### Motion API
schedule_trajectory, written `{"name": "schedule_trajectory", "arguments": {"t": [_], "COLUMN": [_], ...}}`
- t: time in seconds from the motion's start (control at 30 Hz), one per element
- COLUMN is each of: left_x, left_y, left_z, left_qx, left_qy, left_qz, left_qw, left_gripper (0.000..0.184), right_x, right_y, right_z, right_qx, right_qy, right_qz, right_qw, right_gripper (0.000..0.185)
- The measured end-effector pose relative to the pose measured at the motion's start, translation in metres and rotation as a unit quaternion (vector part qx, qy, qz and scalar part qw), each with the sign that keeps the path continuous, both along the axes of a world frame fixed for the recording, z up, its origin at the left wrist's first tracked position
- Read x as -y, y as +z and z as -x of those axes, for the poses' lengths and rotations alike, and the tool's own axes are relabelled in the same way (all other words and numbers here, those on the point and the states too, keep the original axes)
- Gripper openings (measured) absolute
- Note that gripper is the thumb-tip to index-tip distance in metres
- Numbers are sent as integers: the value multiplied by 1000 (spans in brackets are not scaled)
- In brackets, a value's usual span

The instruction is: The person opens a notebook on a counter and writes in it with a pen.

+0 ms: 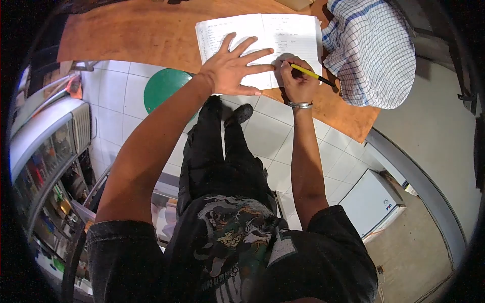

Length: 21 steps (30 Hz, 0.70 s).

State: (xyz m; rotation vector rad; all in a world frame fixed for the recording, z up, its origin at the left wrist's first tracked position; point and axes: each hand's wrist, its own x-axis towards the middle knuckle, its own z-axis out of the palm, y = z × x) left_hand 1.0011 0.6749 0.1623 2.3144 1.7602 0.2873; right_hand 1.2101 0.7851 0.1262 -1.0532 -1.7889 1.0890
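An open notebook point(295, 38) with handwriting on both pages lies on the wooden table point(131, 30). My left hand point(232, 68) is spread flat, palm down, over its left page and the fold, fingers apart and holding nothing. On the lower part of the right page, my right hand point(299, 83) grips a yellow and black pen point(313, 74) between thumb and fingers. The pen slants down to the right, and its tip near the page is hard to make out. A metal bracelet circles my right wrist.
A blue-and-white checked cloth point(374, 55) covers something on the table right of the notebook. Below the table edge stand a green round stool point(164, 91) and a white box-shaped appliance point(371, 202). A glass-fronted cabinet point(50, 151) is at the left.
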Motion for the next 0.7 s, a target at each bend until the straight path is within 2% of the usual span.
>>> {"name": "schedule_trajectory", "arguments": {"t": [0.1,0.23,0.33,0.4,0.63,0.7], "left_x": [0,-1,1,0,0,0], "left_y": [0,-1,-1,0,0,-1], "left_z": [-1,1,0,0,1,0], "left_qx": [-14,-6,2,12,16,21], "left_qy": [2,-1,-3,-2,0,0], "left_qz": [12,9,5,4,-6,-10], "left_qw": [1000,1000,1000,1000,1000,1000], "left_gripper": [73,74,74,74,73,72], "right_x": [0,3,5,6,4,4], "right_y": [0,10,11,12,18,18], "right_z": [-1,4,4,6,7,7], "right_qx": [63,31,42,-6,17,46], "right_qy": [4,13,13,20,33,26], "right_qz": [-16,6,-32,-4,18,-22], "right_qw": [998,999,999,1000,999,998], "right_gripper": [12,10,9,10,11,11]}}
